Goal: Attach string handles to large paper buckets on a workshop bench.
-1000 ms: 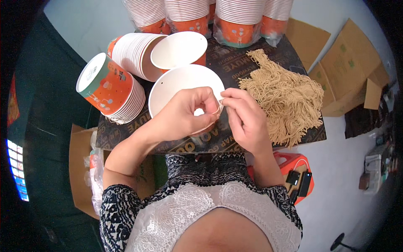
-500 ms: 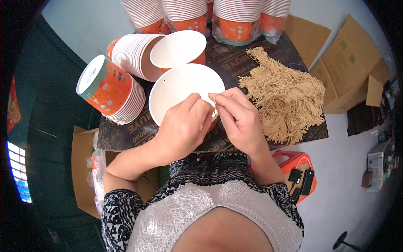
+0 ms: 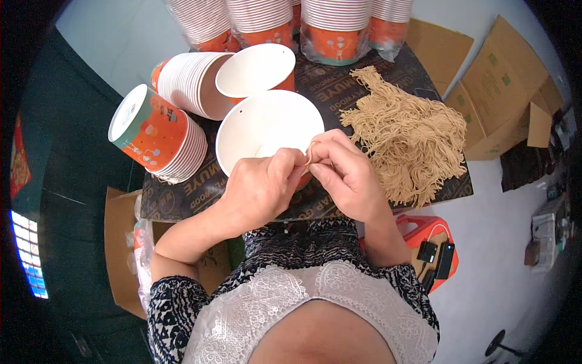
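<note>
A white-lined paper bucket [image 3: 260,124] stands mouth up at the table's near edge, a small dark hole showing near its left rim. Over its near right rim my two hands meet. Between the fingertips of my right hand [image 3: 348,179] and my left hand [image 3: 260,188] runs a thin tan cord [image 3: 310,153], bent in a small loop. Both hands are closed in a pinch on it. The cord's lower end and the bucket's near wall are hidden behind my hands. Right of them lies a loose heap of tan cords [image 3: 406,142].
Behind stands another orange paper bucket [image 3: 257,67]. Nested bucket stacks lie to the left, one on its side [image 3: 191,82], one upside down [image 3: 160,136]. Plastic-wrapped stacks [image 3: 336,36] line the dark table's back [image 3: 182,197]. Cardboard boxes [image 3: 497,91] stand beyond, right.
The cord now shows as a small loop between my fingertips. My left hand has shifted slightly right and down, its thumb side nearer my right fingers. The whole view has shifted a little.
</note>
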